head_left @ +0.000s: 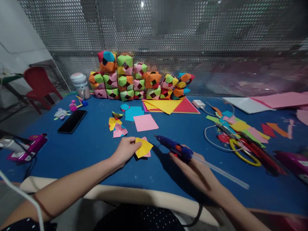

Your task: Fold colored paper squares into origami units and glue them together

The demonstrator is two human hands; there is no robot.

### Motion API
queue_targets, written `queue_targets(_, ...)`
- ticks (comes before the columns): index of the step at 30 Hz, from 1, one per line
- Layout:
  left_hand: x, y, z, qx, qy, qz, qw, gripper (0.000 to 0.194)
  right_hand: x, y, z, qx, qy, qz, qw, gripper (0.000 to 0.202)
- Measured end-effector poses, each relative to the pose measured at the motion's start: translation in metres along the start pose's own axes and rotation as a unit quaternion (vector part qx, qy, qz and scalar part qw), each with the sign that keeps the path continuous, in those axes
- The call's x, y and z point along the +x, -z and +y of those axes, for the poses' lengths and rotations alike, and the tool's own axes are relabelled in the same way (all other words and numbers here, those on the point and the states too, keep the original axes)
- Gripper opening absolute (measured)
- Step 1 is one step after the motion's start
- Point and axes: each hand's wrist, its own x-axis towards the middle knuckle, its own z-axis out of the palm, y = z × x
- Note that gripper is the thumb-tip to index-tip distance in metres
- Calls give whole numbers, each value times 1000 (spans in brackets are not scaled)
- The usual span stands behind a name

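Observation:
Pinched in my left hand (126,149) is a folded paper piece (145,148), yellow on top with pink showing behind it. My right hand (192,168) grips a blue glue gun (174,147), its tip pointing left toward the paper but apart from it. A long clear glue stick (222,173) sticks out of the gun's rear. Just beyond my left hand lie a pink square sheet (145,122), a blue sheet (134,113) and folded yellow and pink pieces (119,130).
Several stacked folded-paper balls (126,82) line the table's back edge. A phone (72,121) and a bottle (80,86) stand left. Scissors (243,154), a white cable (211,146) and paper scraps (240,126) lie right. Yellow and red sheets (186,107) lie behind the pink square.

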Motion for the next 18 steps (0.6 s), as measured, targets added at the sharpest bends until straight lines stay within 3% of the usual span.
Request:
queue_targets(6, -3, -2, 2, 22, -16, 3, 1000, 17, -2, -9, -22, -41, 86, -37, 995, 15)
queue_targets(18, -3, 0, 0, 71, -42, -5, 997, 22, 3, -3, -27, -115, 160, -46, 979, 15)
